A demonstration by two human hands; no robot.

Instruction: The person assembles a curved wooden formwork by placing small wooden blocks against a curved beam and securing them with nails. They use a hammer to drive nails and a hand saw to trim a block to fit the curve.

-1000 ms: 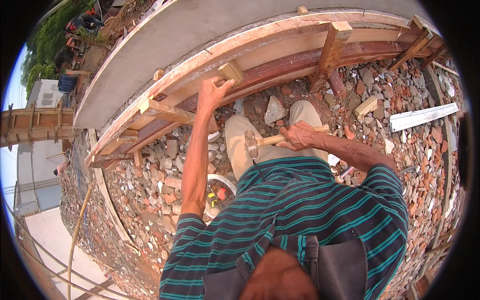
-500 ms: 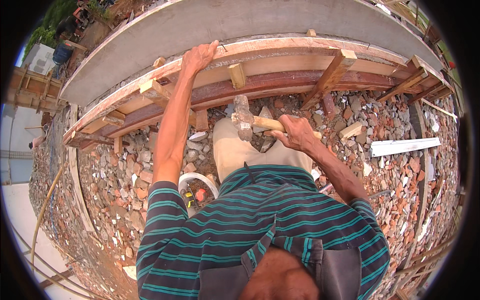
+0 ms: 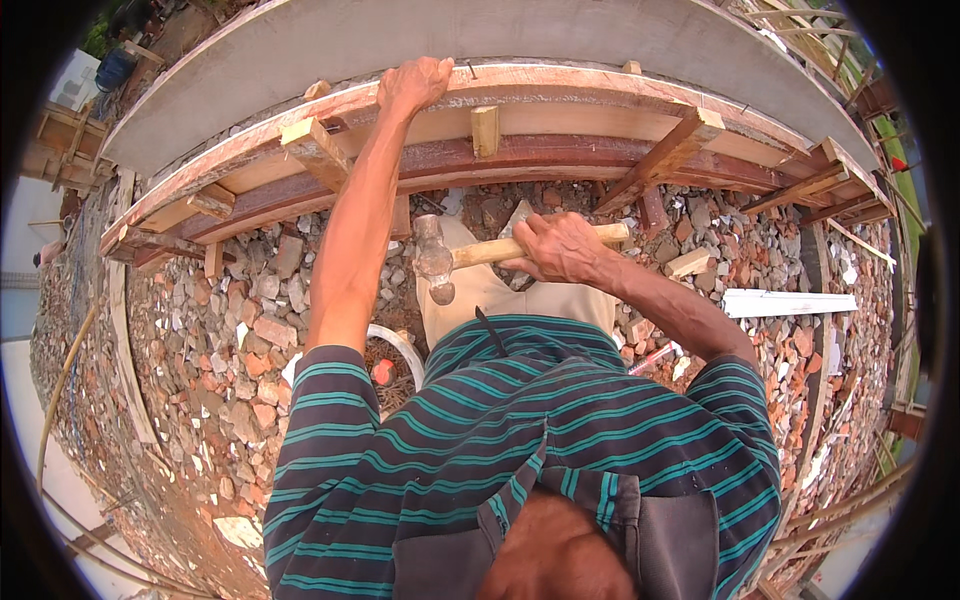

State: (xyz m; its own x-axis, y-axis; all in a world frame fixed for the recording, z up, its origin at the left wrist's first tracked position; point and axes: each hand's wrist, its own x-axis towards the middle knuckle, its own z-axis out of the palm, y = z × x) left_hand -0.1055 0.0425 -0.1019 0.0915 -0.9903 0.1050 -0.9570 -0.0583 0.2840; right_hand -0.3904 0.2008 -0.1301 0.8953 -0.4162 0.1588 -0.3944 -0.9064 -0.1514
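Note:
My right hand point(image 3: 563, 246) is wrapped round the wooden handle of a hammer point(image 3: 434, 262), held level in front of my waist. Its worn, grey-brown metal head points left. My left arm reaches forward, and my left hand point(image 3: 413, 85) is closed over the top edge of a long wooden formwork board point(image 3: 570, 84). A nail point(image 3: 472, 71) stands up from that edge just right of my left fingers. Their far side is hidden, so the tips do not show.
A grey concrete wall point(image 3: 330, 55) runs behind the board. Wooden braces point(image 3: 660, 160) jut toward me. Broken brick and stone rubble point(image 3: 235, 370) covers the ground. A white bucket point(image 3: 400, 350) stands left of my waist, and a white strip point(image 3: 790, 303) lies at right.
The hammer and my right hand have moved left and a little closer to my body. My left hand stays on the board's top edge, its fingers slightly shifted. The whole view has tilted slightly.

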